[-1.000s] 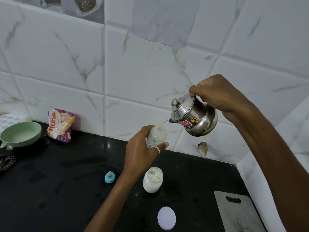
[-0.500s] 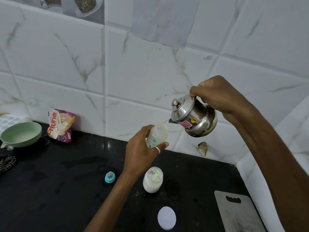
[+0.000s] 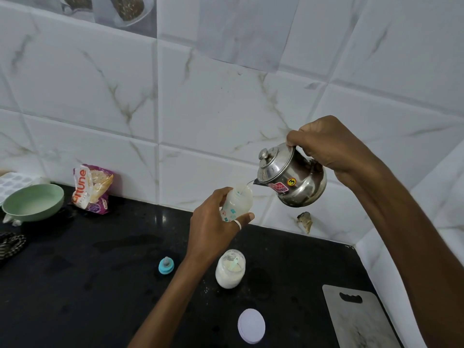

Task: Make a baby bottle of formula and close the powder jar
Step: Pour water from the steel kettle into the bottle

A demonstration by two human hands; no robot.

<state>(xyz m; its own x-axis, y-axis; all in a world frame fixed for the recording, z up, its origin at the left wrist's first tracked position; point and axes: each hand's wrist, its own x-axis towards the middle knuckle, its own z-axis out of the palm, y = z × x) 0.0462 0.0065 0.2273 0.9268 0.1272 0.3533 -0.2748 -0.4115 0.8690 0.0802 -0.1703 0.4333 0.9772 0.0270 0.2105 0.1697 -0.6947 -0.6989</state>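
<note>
My left hand (image 3: 213,227) grips an open baby bottle (image 3: 238,200) held up above the black counter (image 3: 75,285). My right hand (image 3: 326,144) holds a small steel kettle (image 3: 291,179) by its handle, tilted to the left, and a thin stream runs from its spout into the bottle's mouth. Below the bottle stands the open powder jar (image 3: 230,268) with a pale green scoop inside. The jar's white lid (image 3: 251,325) lies flat nearer to me. The bottle's blue teat cap (image 3: 166,265) sits on the counter left of the jar.
A grey cutting board (image 3: 361,320) lies at the front right. A green bowl (image 3: 32,205), a snack packet (image 3: 91,189) and a white ice tray (image 3: 12,182) sit at the back left by the tiled wall. A dark striped cloth (image 3: 11,243) lies at the left edge.
The kettle and my right hand have shifted very slightly; pouring continues. The bottle and my left hand stay where they were.
</note>
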